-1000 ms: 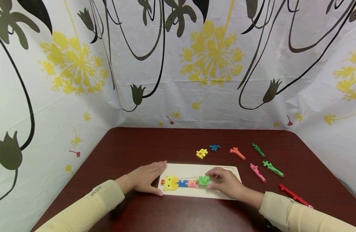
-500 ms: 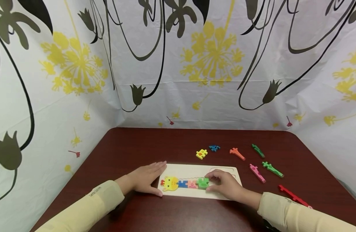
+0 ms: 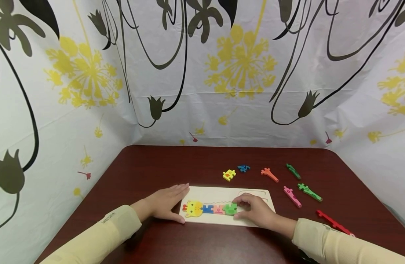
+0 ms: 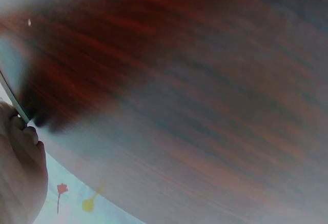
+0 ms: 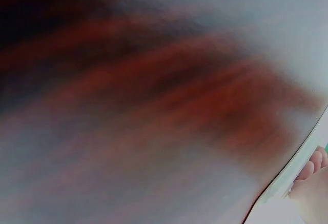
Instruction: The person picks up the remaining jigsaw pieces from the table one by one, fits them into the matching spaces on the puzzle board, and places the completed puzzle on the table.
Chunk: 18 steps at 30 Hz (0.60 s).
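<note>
A pale puzzle board (image 3: pixel 219 191) lies on the dark red table. In its recess sit a yellow giraffe head (image 3: pixel 194 209), a blue puzzle piece (image 3: pixel 207 209) and a pink piece (image 3: pixel 219 209) in a row. Right beside the pink one is a green puzzle piece (image 3: pixel 230 209), pinched at its right side between thumb and fingers of my right hand (image 3: pixel 256 211). My left hand (image 3: pixel 167 202) rests at the board's left end, fingers straight and thumb along the near corner. Both wrist views catch only part of each hand at the board's edge.
Loose pieces lie beyond the board and to its right: yellow (image 3: pixel 229 175), dark blue (image 3: pixel 244 168), orange (image 3: pixel 269 174), dark green (image 3: pixel 293 171), light green (image 3: pixel 310 192), pink (image 3: pixel 292 197) and a long red one (image 3: pixel 334 223). A flowered curtain (image 3: pixel 202 77) hangs behind the table (image 3: pixel 176 165).
The green piece has shifted slightly left and down, from raised over the board to level in line beside the pink piece, my right hand moving with it. The left hand stays put.
</note>
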Available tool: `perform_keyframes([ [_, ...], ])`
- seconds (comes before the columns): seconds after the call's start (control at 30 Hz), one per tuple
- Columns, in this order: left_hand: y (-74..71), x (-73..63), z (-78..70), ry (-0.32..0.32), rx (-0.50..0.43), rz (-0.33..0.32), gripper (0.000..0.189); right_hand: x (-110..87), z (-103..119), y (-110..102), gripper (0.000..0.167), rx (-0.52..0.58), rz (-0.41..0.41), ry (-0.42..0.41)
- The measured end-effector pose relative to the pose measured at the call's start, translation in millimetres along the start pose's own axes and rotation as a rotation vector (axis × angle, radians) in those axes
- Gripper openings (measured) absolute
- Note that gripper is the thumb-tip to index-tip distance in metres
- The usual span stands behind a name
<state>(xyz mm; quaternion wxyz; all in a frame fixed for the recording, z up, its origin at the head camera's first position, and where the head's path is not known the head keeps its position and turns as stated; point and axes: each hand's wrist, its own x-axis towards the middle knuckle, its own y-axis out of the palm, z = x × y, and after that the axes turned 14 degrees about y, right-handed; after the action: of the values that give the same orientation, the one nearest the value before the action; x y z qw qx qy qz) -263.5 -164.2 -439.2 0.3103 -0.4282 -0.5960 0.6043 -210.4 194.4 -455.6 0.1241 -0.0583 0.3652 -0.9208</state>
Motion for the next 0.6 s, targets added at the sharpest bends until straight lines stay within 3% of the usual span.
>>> perform_keyframes([
  [0.6, 2.4, 0.4, 2.7, 0.001, -0.011, -0.003, 0.111, 1.3, 2.0, -1.4, 0.035, -0.056, -0.006, -0.029],
])
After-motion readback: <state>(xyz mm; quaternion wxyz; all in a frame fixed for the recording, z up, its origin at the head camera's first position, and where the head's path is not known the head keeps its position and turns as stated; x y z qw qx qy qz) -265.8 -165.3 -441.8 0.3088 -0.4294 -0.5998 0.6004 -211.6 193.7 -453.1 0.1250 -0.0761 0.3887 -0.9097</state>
